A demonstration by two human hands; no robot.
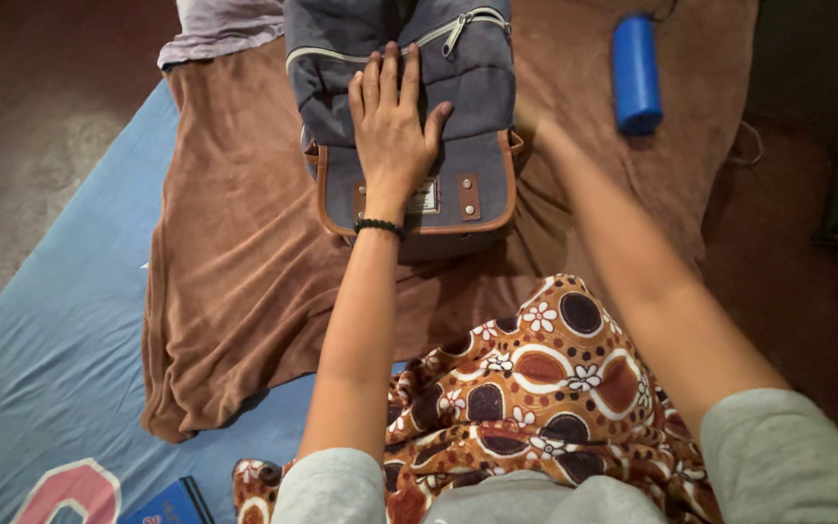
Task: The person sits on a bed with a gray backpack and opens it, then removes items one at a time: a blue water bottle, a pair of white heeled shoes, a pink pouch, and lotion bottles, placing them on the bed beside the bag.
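While left hand [392, 126] flat on grey backpack [409, 107], right hand [528, 121] at its side

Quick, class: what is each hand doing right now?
Left hand: open, flat on the grey backpack.
Right hand: beside the backpack, mostly hidden; cannot tell.

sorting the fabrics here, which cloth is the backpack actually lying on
The plain brown cloth. The grey backpack rests on it, unlike the blue sheet beneath and the patterned brown cloth nearer the person.

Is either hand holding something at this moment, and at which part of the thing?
The left hand lies flat and open on top of the grey backpack, gripping nothing. The right hand is at the backpack's right side, blurred; whether it grips cannot be told.
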